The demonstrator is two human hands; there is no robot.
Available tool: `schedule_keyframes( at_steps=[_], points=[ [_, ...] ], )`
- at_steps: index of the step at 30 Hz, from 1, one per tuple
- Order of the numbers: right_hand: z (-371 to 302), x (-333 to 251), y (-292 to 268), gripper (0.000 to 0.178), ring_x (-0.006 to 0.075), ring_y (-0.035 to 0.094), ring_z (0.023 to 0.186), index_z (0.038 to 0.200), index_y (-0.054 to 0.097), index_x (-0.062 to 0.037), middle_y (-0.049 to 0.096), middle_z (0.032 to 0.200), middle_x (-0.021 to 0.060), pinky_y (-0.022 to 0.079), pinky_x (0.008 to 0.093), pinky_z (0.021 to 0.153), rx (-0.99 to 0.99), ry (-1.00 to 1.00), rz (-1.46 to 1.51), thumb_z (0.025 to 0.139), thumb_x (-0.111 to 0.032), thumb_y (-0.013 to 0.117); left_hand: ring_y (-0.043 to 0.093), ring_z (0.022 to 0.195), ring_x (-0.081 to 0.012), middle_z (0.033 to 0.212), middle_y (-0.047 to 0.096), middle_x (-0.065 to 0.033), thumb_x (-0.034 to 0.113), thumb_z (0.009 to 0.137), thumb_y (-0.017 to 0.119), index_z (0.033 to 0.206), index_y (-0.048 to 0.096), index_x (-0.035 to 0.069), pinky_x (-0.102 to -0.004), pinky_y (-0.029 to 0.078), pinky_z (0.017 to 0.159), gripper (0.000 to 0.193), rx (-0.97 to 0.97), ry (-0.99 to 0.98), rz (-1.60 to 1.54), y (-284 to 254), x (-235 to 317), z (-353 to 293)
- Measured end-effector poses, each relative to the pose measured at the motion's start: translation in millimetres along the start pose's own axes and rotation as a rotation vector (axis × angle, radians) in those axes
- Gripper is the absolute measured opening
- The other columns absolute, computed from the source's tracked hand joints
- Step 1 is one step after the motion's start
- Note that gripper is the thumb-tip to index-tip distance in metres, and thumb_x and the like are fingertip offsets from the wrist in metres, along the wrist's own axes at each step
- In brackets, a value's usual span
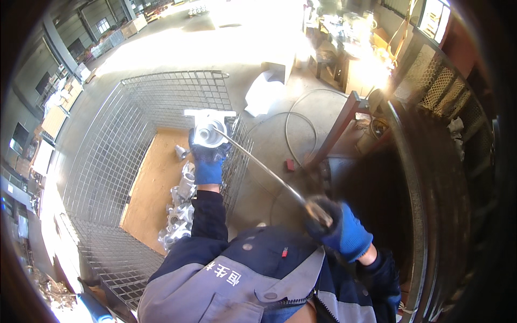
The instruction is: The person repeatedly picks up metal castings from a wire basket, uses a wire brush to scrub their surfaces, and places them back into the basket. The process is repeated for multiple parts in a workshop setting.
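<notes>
My left hand (207, 161), in a blue glove with a dark palm, is closed around a silvery metal casting (204, 135) with a round bore and a flat flange. A long thin metal rod (264, 168) runs slantwise to the casting, its far end at the bore. My right hand (347, 231), gloved alike and lower at the right, is closed on the rod's brownish near end; its fingers are partly blurred. Below my left hand, several similar castings (183, 212) lie heaped on a brown board (142, 185) in a wire mesh cage (99, 142).
Right of me stands a dark metal frame (412, 215) with a reddish-brown post (336, 129). A hose (288, 126) loops over the concrete floor near a small red block (290, 164). A white bag-like object (264, 94) lies beyond the cage. Strong sunlight washes out the far floor.
</notes>
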State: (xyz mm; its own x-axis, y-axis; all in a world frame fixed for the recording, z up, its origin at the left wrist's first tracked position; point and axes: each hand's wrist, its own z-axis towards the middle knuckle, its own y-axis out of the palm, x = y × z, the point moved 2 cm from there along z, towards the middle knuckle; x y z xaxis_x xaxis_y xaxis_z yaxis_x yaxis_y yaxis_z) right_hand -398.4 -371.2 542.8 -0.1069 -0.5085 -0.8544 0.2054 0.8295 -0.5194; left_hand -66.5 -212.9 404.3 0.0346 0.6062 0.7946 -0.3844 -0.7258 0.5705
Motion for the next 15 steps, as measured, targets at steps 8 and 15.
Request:
schedule_keyframes(
  at_steps=[8,15],
  points=[
    [92,7,50,0.025,0.0387,0.061,0.070,0.092,0.066,-0.0021,0.062,0.076,0.0227,0.048,0.0425,0.064,-0.183,-0.105,-0.371,0.085,-0.026,0.067,0.058,0.109,-0.0256,0.124,0.057,-0.0141,0.034,0.091,0.057,0.131,0.045,0.002,-0.0408,0.050,0.090,0.053,0.059,0.034,0.360,-52,-15,-47],
    [128,3,80,0.027,0.0391,0.067,0.079,0.090,0.066,-0.0014,0.067,0.080,0.0218,0.053,0.0438,0.070,-0.184,-0.156,-0.551,0.078,-0.025,0.071,0.055,0.113,-0.0265,0.128,0.054,-0.0149,0.027,0.089,0.060,0.135,0.041,0.002,-0.0403,0.048,0.094,0.056,0.082,0.138,0.598,-71,-10,-61]
  ],
)
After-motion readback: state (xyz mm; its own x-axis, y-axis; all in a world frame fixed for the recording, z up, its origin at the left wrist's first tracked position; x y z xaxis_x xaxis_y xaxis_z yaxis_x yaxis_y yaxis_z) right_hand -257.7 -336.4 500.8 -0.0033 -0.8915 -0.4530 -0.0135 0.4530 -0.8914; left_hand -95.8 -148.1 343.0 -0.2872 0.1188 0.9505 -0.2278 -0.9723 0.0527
